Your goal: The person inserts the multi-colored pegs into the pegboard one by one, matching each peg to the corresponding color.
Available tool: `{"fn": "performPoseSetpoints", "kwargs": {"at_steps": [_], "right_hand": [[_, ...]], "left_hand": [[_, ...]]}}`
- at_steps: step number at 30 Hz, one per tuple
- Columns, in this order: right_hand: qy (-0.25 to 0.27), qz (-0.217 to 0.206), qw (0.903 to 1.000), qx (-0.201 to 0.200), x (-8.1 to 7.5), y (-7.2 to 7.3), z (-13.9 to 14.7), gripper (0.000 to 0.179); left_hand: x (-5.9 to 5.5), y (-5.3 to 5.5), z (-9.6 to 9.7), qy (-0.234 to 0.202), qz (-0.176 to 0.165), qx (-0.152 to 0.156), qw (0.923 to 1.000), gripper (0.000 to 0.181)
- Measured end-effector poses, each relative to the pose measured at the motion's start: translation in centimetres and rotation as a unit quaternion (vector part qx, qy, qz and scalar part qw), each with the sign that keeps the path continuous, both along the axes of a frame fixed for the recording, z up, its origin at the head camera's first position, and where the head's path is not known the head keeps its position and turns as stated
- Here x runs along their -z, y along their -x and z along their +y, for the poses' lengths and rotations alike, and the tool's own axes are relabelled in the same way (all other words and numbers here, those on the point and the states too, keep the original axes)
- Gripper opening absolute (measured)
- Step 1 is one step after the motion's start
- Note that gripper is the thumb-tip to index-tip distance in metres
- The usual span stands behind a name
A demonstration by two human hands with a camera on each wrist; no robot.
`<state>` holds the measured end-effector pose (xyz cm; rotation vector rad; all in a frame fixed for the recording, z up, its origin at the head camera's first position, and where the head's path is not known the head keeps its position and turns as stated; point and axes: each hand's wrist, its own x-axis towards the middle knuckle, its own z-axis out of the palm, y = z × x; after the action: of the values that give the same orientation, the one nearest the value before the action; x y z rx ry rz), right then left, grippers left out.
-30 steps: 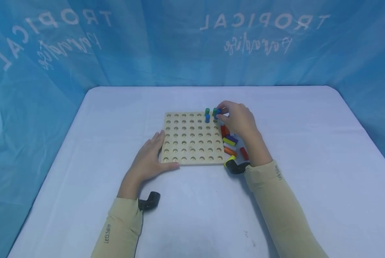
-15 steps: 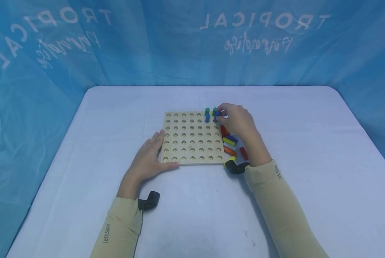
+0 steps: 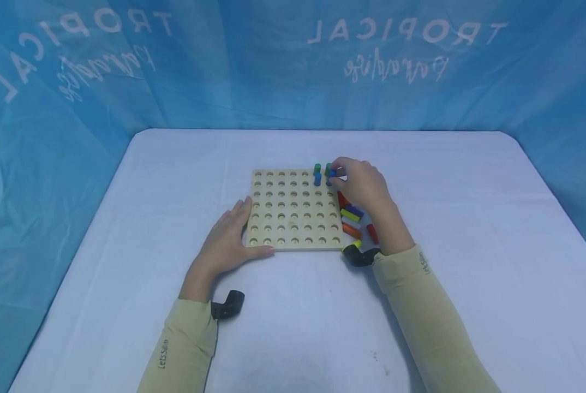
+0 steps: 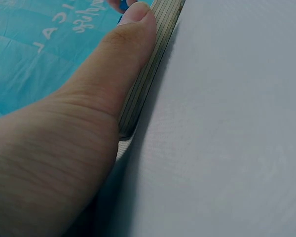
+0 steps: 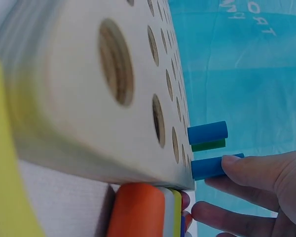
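A pale wooden pegboard [image 3: 287,210] with rows of round holes lies flat on the table. My left hand [image 3: 226,240] rests at its near left corner, fingers along the left side and thumb [image 4: 123,54] along the front edge. My right hand [image 3: 364,183] pinches a blue peg [image 5: 207,169] between thumb and fingers. That peg stands at the right end of the second row, its lower end at the board. Beside it, another blue peg [image 3: 317,179] stands upright. Behind these, two green pegs [image 3: 317,167] stand in the far row.
Loose pegs lie along the board's right side, among them an orange peg [image 3: 352,230], a red peg [image 3: 372,233] and a yellow peg [image 3: 350,215]. The white-covered table [image 3: 293,327] extends around the board. A blue printed curtain [image 3: 253,82] hangs behind it.
My right hand has come down and slightly nearer with the blue peg, which now stands more upright at its hole. My left hand holds its place on the board.
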<state>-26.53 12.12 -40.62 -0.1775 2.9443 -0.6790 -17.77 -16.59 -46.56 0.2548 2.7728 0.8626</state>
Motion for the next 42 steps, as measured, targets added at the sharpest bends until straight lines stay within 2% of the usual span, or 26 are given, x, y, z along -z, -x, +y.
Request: {"fn": "performPoseSetpoints", "kwargs": {"at_steps": [8,24,34,42], "right_hand": [[-0.005,0.005,1.0000,-0.007,0.15,-0.08,-0.09,0.032],[-0.016,0.009,0.9997,-0.015,0.20,-0.08,-0.31,0.034],[-0.019,-0.010,0.9996,-0.018,0.10,-0.01,-0.13,0.038],[0.008,-0.022,0.9997,-0.008,-0.37,-0.30,0.18,0.040]], "left_hand": [[-0.06,-0.02,0.05,-0.001,-0.006,-0.003,1.0000,0.130],[0.11,0.01,-0.10,-0.004,0.008,0.006,0.9999,0.132],[-0.02,0.10,-0.03,-0.002,0.004,0.006,1.0000,0.131],[0.07,0.09,-0.02,-0.002,-0.001,0.003,1.0000,0.132]]}}
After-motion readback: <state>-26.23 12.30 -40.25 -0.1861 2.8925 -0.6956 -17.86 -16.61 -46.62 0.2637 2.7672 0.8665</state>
